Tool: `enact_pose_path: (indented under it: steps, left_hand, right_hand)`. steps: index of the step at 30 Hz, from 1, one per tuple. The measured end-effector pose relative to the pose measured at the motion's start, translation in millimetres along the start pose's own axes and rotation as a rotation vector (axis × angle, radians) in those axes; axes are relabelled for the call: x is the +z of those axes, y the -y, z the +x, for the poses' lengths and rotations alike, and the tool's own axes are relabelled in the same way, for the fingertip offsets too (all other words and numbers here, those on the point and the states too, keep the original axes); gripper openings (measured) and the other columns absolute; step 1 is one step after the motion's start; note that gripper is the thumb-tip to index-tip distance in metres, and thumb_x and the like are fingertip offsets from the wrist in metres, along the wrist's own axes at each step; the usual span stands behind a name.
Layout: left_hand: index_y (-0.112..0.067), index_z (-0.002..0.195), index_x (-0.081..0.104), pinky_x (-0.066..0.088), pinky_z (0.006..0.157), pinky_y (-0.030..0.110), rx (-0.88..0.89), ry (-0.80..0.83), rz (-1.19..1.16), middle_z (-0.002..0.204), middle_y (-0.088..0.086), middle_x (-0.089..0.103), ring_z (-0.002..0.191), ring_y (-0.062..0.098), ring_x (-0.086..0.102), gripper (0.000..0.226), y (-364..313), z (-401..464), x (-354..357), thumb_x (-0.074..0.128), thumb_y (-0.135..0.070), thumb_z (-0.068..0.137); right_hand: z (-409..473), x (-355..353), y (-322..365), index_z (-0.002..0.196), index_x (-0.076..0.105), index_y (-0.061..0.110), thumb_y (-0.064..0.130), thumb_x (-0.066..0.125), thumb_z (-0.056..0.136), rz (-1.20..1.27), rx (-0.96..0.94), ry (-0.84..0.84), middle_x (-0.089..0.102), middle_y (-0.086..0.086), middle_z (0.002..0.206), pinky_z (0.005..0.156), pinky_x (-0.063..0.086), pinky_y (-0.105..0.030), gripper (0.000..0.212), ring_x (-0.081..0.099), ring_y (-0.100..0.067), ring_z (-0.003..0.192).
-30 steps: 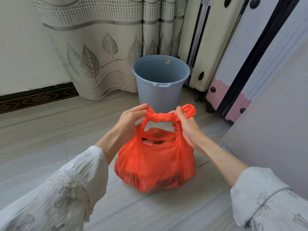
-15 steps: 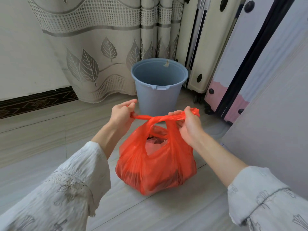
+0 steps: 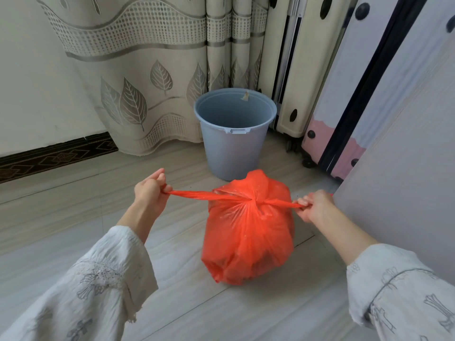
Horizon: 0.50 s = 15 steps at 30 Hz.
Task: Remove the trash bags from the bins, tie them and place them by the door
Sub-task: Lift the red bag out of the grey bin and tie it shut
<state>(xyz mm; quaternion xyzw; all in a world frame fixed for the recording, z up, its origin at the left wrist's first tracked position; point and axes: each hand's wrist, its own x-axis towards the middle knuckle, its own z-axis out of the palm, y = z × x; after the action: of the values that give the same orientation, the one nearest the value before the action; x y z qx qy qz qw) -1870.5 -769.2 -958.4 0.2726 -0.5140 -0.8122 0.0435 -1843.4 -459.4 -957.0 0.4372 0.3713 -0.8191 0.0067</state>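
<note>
Pulling the knot tight on the red bag

The red trash bag [image 3: 248,232] sits on the floor [image 3: 73,217], just in front of the empty blue bin [image 3: 234,134]. Its two handles stretch out sideways from the knot [image 3: 254,201]. The left hand [image 3: 150,190] pinches one end, the right hand [image 3: 314,205] grips the other, one on each side.

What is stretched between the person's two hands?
In the head view, the orange trash bag sits between the left hand and right hand; each grips one handle, pulled taut from the knot.
</note>
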Motion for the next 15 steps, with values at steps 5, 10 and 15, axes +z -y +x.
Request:
enact_pose_path:
  steps: [5, 10, 15]
  left_hand:
    - [0.004, 0.129, 0.041, 0.033, 0.042, 0.015, 0.007, 0.032, -0.109, 0.066, 0.0, 0.034, 0.041, 0.003, 0.036, 0.038, 0.0, 1.5, -5.3, 0.039, 0.006, 0.091]
    - [-0.006, 0.104, 0.053, 0.046, 0.063, 0.023, -0.076, 0.088, -0.252, 0.08, 0.003, 0.043, 0.062, 0.01, 0.044, 0.016, 6.9, -0.3, -5.3, 0.047, 0.0, 0.089]
    - [-0.01, 0.12, 0.049, 0.047, 0.084, 0.033, -0.077, 0.099, -0.098, 0.081, 0.003, 0.053, 0.078, 0.012, 0.054, 0.034, 16.5, -2.4, 1.4, 0.057, -0.007, 0.087]
  right_hand:
    - [10.8, 4.2, 4.5, 0.055, 0.026, 0.016, 0.04, 0.02, 0.1, -0.16, -0.07, 0.108, 0.026, 0.002, 0.027, 0.057, 0.038, -0.032, 0.051, 0.029, -0.017, 0.038]
    - [10.6, 3.0, 5.5, 0.068, 0.049, 0.008, 0.047, 0.028, 0.097, -0.116, -0.069, 0.117, 0.052, -0.011, 0.069, 0.08, 0.047, -0.041, 0.053, 0.052, -0.022, 0.072]
    - [17.5, -1.5, -4.0, 0.111, 0.056, 0.007, 0.045, 0.058, 0.085, -0.265, -0.148, 0.129, 0.057, -0.009, 0.103, 0.09, 0.047, -0.034, 0.045, 0.056, -0.02, 0.097]
